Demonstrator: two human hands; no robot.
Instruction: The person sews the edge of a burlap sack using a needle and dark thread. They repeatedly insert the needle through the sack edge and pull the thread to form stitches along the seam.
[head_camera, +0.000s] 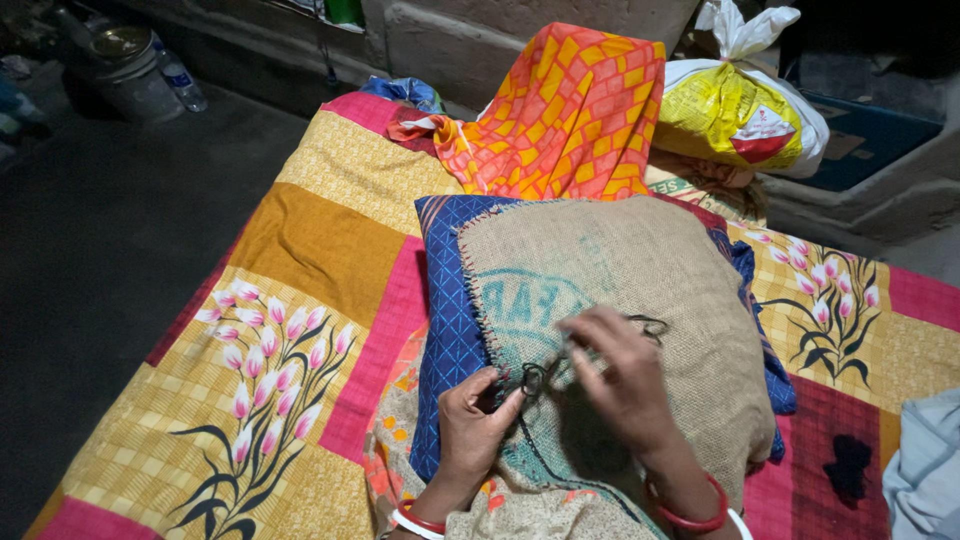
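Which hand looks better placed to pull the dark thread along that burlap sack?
Probably the right hand: its fingers lie over the dark thread on the burlap sack. The left hand is pinching a loop lower down.

A bed (330, 240) covered in a patchwork quilt of yellow, pink and flowered squares carries everything. On it lie a blue pillow (450, 300), an orange checked cloth (570, 110) and a tied plastic bag (740, 110).
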